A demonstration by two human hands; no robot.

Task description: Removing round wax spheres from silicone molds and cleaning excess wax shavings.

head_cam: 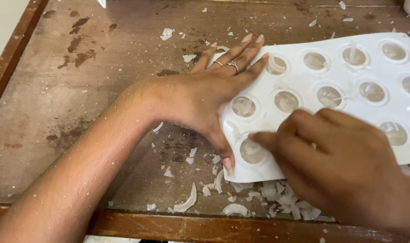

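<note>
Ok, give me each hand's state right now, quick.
Left hand: open, flat, steadying the white mould tray at its end.
Right hand: curled, fingertip pressing a tray cavity; holds nothing visible.

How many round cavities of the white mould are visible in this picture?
12 on the white mould: four along the far row, five in the middle row, and three near the front edge, one under the right hand fingertip. This hand may hide more cavities.

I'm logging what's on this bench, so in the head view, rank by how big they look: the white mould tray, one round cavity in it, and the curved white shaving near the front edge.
1. White mould tray, by far the largest, though cut off at the right edge.
2. Curved white shaving and round cavity: look alike in size; the shaving lies nearer the camera, so unranked.
</note>
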